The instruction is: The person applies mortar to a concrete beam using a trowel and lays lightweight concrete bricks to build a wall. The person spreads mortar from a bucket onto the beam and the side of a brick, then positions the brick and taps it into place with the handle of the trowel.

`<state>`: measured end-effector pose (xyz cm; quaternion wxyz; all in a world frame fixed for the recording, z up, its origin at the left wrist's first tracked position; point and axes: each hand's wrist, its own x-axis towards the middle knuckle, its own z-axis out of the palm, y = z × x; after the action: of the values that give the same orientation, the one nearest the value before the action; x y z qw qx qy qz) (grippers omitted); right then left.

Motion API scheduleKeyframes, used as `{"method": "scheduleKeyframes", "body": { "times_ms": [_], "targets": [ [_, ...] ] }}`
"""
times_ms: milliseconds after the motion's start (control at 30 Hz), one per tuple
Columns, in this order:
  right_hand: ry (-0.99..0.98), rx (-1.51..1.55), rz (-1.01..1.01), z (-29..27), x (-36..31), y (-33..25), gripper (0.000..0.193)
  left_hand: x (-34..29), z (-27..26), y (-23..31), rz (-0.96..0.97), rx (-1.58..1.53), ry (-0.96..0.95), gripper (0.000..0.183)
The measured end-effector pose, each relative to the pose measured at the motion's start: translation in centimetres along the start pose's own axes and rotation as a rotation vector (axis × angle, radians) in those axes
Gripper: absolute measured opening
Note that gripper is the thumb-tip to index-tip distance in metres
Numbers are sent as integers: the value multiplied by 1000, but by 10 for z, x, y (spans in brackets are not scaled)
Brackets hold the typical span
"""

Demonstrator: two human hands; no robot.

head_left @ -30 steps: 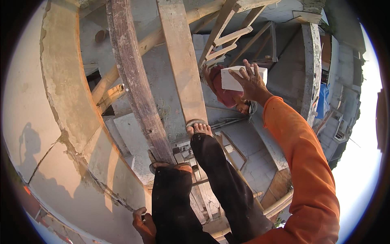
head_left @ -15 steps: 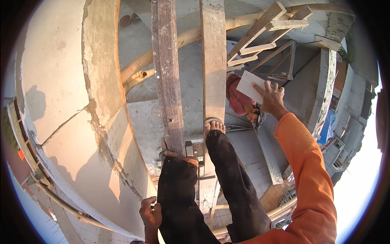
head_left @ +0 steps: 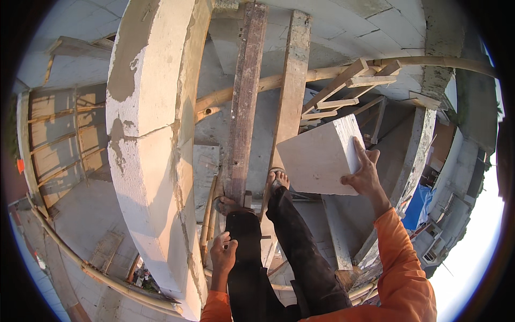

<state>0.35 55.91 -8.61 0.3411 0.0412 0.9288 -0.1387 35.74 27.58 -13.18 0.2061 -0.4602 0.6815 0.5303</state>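
Observation:
My right hand (head_left: pixel 363 174) is closed on one end of a large pale lightweight concrete block (head_left: pixel 317 158), thumb on its broad face and fingers along its rough white edge. The block is held out tilted, over the drop to the right of the planks. My left hand (head_left: pixel 223 255) hangs beside my left thigh, fingers curled, with nothing visible in it. Left of that hand runs a thick wall of pale blocks (head_left: pixel 155 177) with grey mortar in its joints and patches on its top.
My feet stand on two narrow wooden planks, a dark one (head_left: pixel 247 102) and a paler one (head_left: pixel 292 80), high above a grey floor. A bamboo pole (head_left: pixel 271 82) crosses beneath them. A wooden ladder (head_left: pixel 335 102) leans at the right, near a concrete column (head_left: pixel 413 155).
The block in my right hand has come up and turned its broad face to view, covering the person below. My left hand has risen slightly. The whole view has shifted, showing more of the wall.

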Motion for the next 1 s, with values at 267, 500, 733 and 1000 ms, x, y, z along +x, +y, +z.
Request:
{"method": "scheduleKeyframes", "body": {
  "times_ms": [267,500,733,1000],
  "targets": [
    [-106,896,-130,115,31,10,125,248,104,2,-331,-654,-149,81],
    [-238,1332,-113,219,90,41,114,310,98,36,-85,-48,40,93],
    [-314,1512,-15,283,138,95,96,325,115,30,47,-45,131,88],
    [-252,1472,188,320,131,87,84,328,118,34,85,-64,116,86]
  ]
}}
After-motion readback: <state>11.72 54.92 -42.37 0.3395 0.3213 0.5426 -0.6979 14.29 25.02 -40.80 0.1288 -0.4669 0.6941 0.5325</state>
